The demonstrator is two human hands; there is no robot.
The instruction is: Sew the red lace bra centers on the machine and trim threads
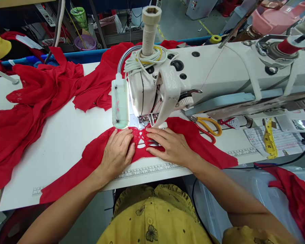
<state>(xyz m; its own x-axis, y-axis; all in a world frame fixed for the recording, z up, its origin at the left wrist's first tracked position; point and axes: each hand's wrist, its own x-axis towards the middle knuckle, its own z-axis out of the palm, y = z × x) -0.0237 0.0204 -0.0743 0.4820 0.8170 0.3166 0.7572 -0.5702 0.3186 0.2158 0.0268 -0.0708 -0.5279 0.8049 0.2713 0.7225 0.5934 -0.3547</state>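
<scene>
A red lace-trimmed garment piece (96, 149) lies across the white sewing table under the sewing machine's needle area. Crossed red lacing (141, 137) spans the gap at its middle, just in front of the presser foot (143, 119). My left hand (118, 149) rests flat on the cloth left of the lacing, fingers stretched out. On the right side, my right hand (170, 145) presses the cloth with its fingertips near the lacing. Slim metal blades, which look like thread snips (154, 143), show between its fingers and thumb; the rest is hidden by the hand.
Orange-handled scissors (209, 127) lie under the machine arm (218, 67). A lamp (120, 101) hangs left of the needle. More red fabric (40, 98) is heaped at left. A yellow tape measure (270, 139) lies on papers at right, above a clear plastic bin (218, 193).
</scene>
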